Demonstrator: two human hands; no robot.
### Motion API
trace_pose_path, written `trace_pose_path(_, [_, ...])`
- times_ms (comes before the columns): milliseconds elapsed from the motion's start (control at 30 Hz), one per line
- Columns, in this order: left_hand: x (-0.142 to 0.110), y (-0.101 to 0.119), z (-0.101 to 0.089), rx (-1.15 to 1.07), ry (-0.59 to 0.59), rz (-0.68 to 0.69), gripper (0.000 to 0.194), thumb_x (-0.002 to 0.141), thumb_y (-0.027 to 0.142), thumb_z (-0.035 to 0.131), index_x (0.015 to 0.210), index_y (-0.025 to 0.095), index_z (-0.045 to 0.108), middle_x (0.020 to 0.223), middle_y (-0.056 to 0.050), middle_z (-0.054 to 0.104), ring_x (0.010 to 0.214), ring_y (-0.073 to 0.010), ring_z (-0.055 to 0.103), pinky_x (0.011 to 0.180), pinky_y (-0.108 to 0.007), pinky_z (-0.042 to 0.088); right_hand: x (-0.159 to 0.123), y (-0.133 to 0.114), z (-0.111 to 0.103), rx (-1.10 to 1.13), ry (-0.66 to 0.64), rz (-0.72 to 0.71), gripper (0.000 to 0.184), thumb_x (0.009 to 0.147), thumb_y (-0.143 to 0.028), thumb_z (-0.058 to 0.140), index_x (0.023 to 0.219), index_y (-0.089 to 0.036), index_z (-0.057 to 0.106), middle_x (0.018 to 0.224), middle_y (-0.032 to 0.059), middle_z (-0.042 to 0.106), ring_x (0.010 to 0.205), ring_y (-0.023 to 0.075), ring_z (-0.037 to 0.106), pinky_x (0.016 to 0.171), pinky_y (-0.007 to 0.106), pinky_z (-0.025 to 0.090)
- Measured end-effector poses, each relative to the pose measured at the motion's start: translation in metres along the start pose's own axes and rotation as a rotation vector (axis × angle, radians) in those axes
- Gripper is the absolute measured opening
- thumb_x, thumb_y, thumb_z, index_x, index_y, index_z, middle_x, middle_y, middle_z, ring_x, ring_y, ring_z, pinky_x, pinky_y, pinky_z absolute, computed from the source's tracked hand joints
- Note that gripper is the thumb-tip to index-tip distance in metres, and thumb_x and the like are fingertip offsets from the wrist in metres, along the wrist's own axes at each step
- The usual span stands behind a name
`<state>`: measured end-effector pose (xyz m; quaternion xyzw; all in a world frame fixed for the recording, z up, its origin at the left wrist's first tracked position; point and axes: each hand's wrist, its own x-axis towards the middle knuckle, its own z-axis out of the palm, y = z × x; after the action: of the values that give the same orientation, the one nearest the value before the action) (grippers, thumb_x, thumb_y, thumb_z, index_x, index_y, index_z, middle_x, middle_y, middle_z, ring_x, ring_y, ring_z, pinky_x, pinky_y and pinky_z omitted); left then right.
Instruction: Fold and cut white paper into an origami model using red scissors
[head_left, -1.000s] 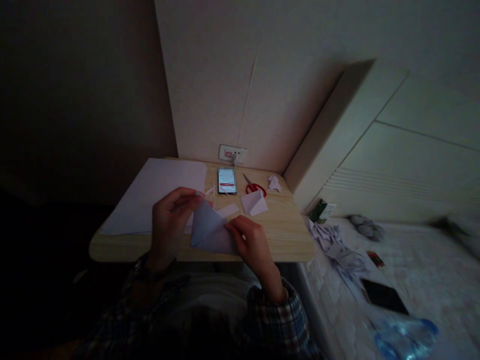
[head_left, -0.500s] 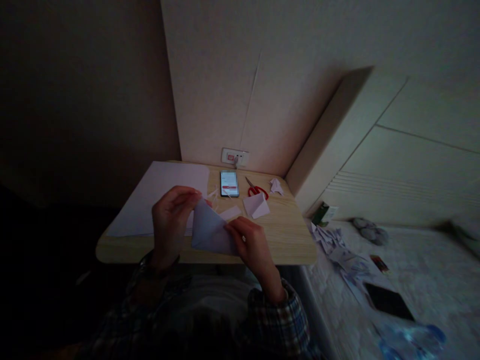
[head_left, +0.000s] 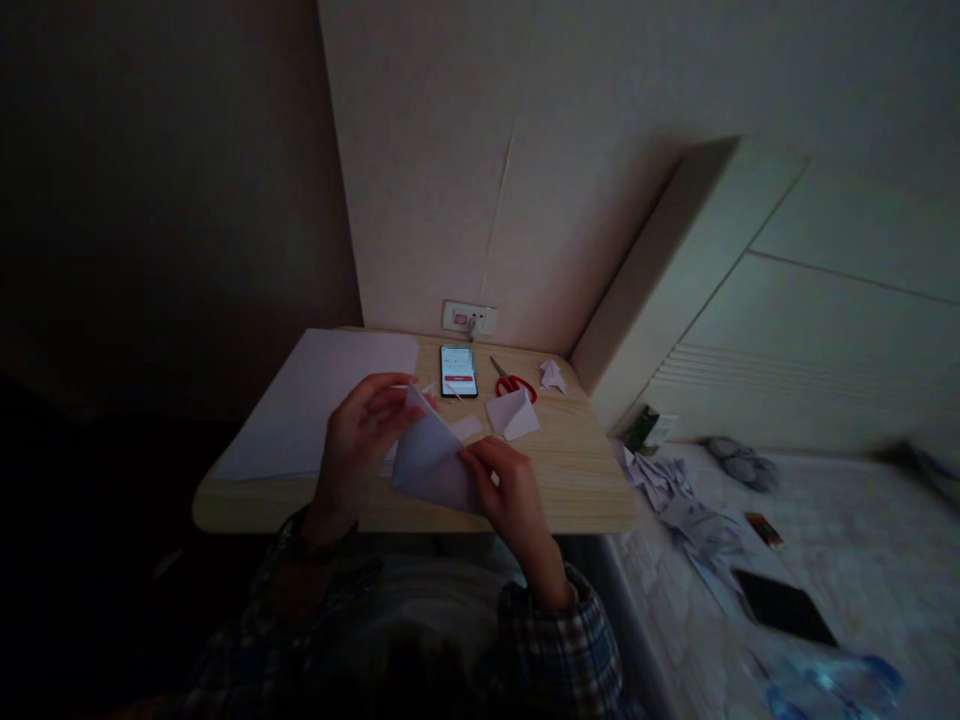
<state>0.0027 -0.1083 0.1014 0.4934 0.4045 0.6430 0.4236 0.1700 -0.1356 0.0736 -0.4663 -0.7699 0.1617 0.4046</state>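
A folded sheet of white paper [head_left: 433, 462] is held up over the front part of a small wooden table [head_left: 577, 490]. My left hand [head_left: 364, 430] pinches its upper left corner between thumb and fingers. On the paper's right edge, my right hand [head_left: 506, 485] grips with thumb and forefinger, and its other fingers are curled. Just beyond the hands lie a folded paper piece [head_left: 513, 414], red-handled scissors [head_left: 514, 386] and a phone [head_left: 458, 371] with its screen lit. A small folded paper figure [head_left: 553, 376] sits at the back right.
Large white sheets [head_left: 315, 400] cover the table's left side. A socket [head_left: 469, 318] with a plug is on the wall behind. To the right, a bed [head_left: 855, 530] carries crumpled paper [head_left: 675, 500], a dark tablet-like slab [head_left: 784, 607] and a clear blue plastic item [head_left: 832, 690].
My left hand has shifted slightly right, bringing the paper's left corner closer to my right hand. The paper looks narrower and steeper. The view has moved a little.
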Motion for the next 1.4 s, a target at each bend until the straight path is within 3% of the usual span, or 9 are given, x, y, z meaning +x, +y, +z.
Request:
trace_pose_path(167, [-0.001, -0.002, 0.001, 0.144, 0.003, -0.079, 0.022, 0.061, 0.034, 0.076, 0.062, 0.018, 0.06, 0.063, 0.001, 0.064, 0.063, -0.0161, 0.061, 0.057, -0.023, 0.047, 0.001, -0.002, 0.0, 0.044, 0.044, 0.001, 0.026, 0.091, -0.02, 0.047, 0.067, -0.018, 0.057, 0.064, 0.0012, 0.055, 0.062, 0.0141, 0.052, 0.059, 0.025, 0.036])
trace_pose_path(267, [0.0, -0.003, 0.001, 0.134, 0.006, -0.104, 0.023, 0.058, 0.034, 0.077, 0.065, 0.019, 0.061, 0.064, 0.001, 0.065, 0.063, -0.0159, 0.06, 0.057, -0.023, 0.047, 0.001, -0.002, 0.0, 0.079, 0.058, 0.023, 0.027, 0.091, -0.021, 0.048, 0.066, -0.018, 0.057, 0.063, 0.0009, 0.056, 0.06, 0.0138, 0.051, 0.058, 0.025, 0.036])
trace_pose_path(433, [0.0, -0.009, -0.004, 0.159, -0.231, -0.228, 0.032, 0.053, 0.04, 0.079, 0.07, 0.017, 0.064, 0.067, -0.002, 0.068, 0.063, -0.0188, 0.062, 0.056, -0.026, 0.049, 0.001, -0.002, -0.001, 0.139, 0.161, 0.1, 0.026, 0.089, -0.024, 0.05, 0.065, -0.018, 0.058, 0.06, 0.0005, 0.057, 0.058, 0.0133, 0.051, 0.055, 0.024, 0.037])
trace_pose_path(500, [-0.002, -0.012, -0.006, 0.189, -0.266, -0.268, 0.032, 0.056, 0.042, 0.077, 0.068, 0.016, 0.065, 0.064, -0.001, 0.067, 0.06, -0.0182, 0.061, 0.053, -0.026, 0.047, 0.001, -0.002, -0.002, 0.146, 0.182, 0.116, 0.027, 0.088, -0.024, 0.05, 0.063, -0.017, 0.058, 0.059, 0.0, 0.056, 0.056, 0.0129, 0.05, 0.054, 0.024, 0.036])
trace_pose_path(733, [-0.002, -0.016, -0.006, 0.235, -0.305, -0.281, 0.032, 0.056, 0.037, 0.077, 0.076, 0.014, 0.069, 0.069, -0.002, 0.069, 0.064, -0.0202, 0.062, 0.057, -0.028, 0.049, 0.001, -0.005, -0.004, 0.212, 0.218, 0.181, 0.028, 0.089, -0.028, 0.049, 0.064, -0.017, 0.057, 0.059, -0.0005, 0.055, 0.057, 0.0126, 0.049, 0.055, 0.024, 0.035])
trace_pose_path(867, [-0.001, -0.016, -0.007, 0.229, -0.29, -0.313, 0.034, 0.054, 0.037, 0.077, 0.077, 0.014, 0.07, 0.069, -0.002, 0.07, 0.063, -0.0209, 0.062, 0.058, -0.029, 0.048, 0.001, -0.003, -0.004, 0.247, 0.174, 0.213, 0.03, 0.089, -0.031, 0.047, 0.064, -0.017, 0.056, 0.059, -0.0009, 0.055, 0.057, 0.0126, 0.049, 0.054, 0.024, 0.034])
trace_pose_path(1100, [-0.004, -0.014, -0.01, 0.24, -0.339, -0.316, 0.032, 0.055, 0.036, 0.077, 0.077, 0.015, 0.069, 0.07, -0.002, 0.069, 0.063, -0.0205, 0.062, 0.056, -0.027, 0.047, 0.002, 0.0, -0.005, 0.237, 0.111, 0.185, 0.028, 0.088, -0.034, 0.047, 0.065, -0.019, 0.053, 0.06, -0.0007, 0.053, 0.057, 0.0136, 0.048, 0.053, 0.026, 0.033])
trace_pose_path(1233, [-0.005, -0.016, -0.01, 0.257, -0.348, -0.299, 0.031, 0.057, 0.039, 0.075, 0.077, 0.015, 0.068, 0.071, -0.002, 0.068, 0.065, -0.0196, 0.06, 0.058, -0.027, 0.047, 0.003, -0.001, -0.004, 0.211, 0.147, 0.198, 0.033, 0.087, -0.033, 0.049, 0.057, -0.02, 0.045, 0.054, -0.0025, 0.046, 0.053, 0.0123, 0.042, 0.051, 0.026, 0.031])
trace_pose_path(1400, [-0.006, -0.021, -0.014, 0.28, -0.262, -0.305, 0.03, 0.056, 0.042, 0.071, 0.06, 0.015, 0.061, 0.056, 0.003, 0.056, 0.056, -0.0132, 0.05, 0.051, -0.022, 0.037, 0.002, 0.001, -0.004, 0.255, 0.17, 0.206, 0.035, 0.087, -0.037, 0.05, 0.057, -0.019, 0.047, 0.055, -0.0029, 0.045, 0.053, 0.0114, 0.041, 0.051, 0.025, 0.029])
